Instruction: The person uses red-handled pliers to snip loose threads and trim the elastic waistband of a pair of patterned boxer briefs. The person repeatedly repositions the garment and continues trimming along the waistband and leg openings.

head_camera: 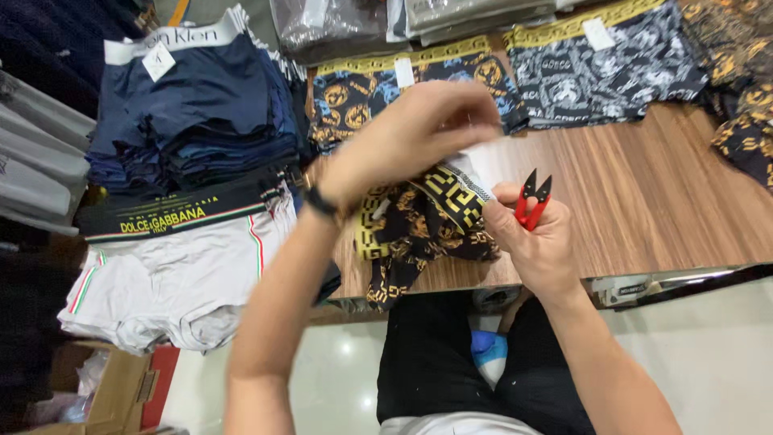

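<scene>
Now: patterned briefs (419,221) between both hands

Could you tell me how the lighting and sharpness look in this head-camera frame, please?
Head view: even indoor light; glare spots on the glossy floor; left hand slightly motion-blurred over the black-and-gold garment; red snips in the right hand sharper; wooden table bends slightly at edges.

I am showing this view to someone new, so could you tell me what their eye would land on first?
At centre, the left hand and right hand hold a black-and-gold patterned pair of underwear over the wooden table, with red thread snips in the right hand. To the left sit a stack of navy briefs and a white pair with a black waistband.
</scene>
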